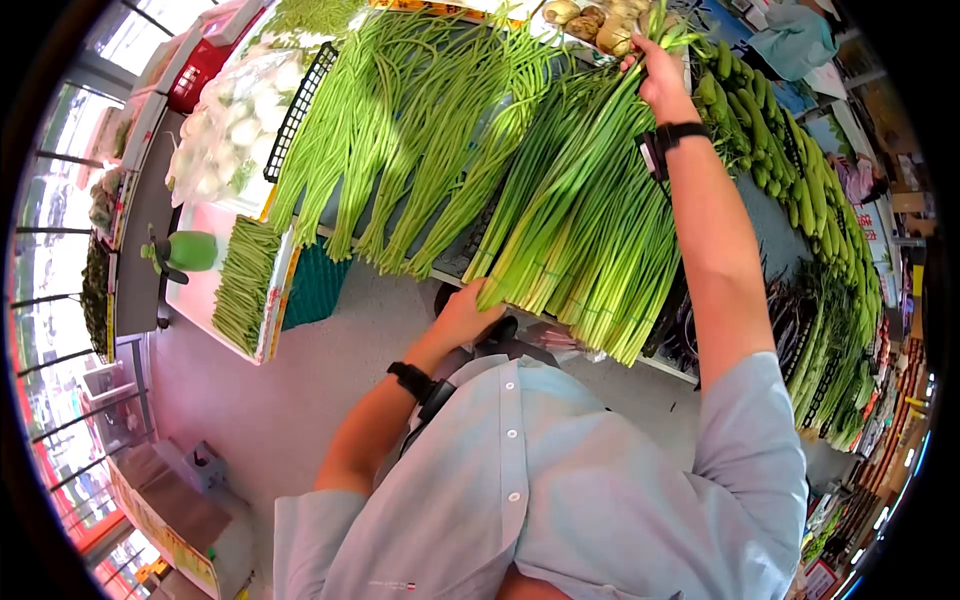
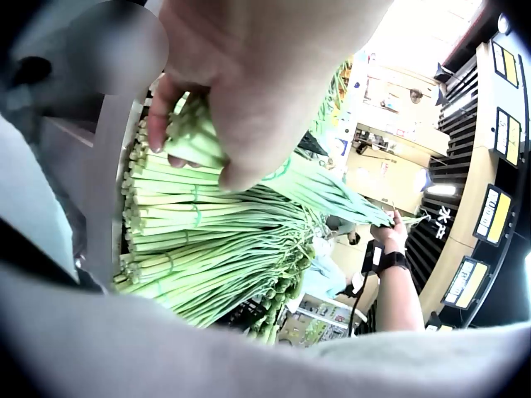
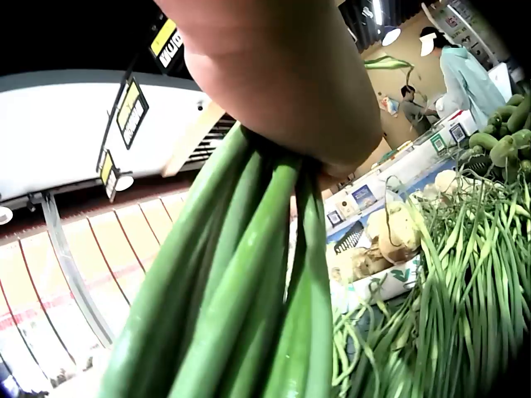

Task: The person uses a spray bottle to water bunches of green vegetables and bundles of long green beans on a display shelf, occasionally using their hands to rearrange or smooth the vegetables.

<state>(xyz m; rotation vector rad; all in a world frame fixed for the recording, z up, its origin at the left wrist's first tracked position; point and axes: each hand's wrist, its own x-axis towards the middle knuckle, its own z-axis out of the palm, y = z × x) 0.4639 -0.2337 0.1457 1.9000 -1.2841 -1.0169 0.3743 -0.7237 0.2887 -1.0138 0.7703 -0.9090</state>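
Long green stalks in a bundle [image 1: 560,215] stretch between the two hands over a pile of similar bundles [image 1: 635,270]. The left hand [image 1: 468,316] grips the pale cut ends at the pile's near edge; in the left wrist view the fingers of the left hand [image 2: 241,91] curl round these thick ends [image 2: 195,137]. At the far end the right hand [image 1: 662,80] holds the green tips. In the right wrist view the right hand [image 3: 286,75] closes round the dark green stalks [image 3: 241,274], its fingertips mostly hidden. Banded bundles [image 2: 195,199] lie beneath.
Long beans [image 1: 430,140] lie left of the pile, green gourds or cucumbers [image 1: 770,140] to the right. Brown roots [image 1: 615,35] sit behind. A green sprayer [image 1: 190,251] stands on the left tray. People [image 3: 469,83] stand across the stall.
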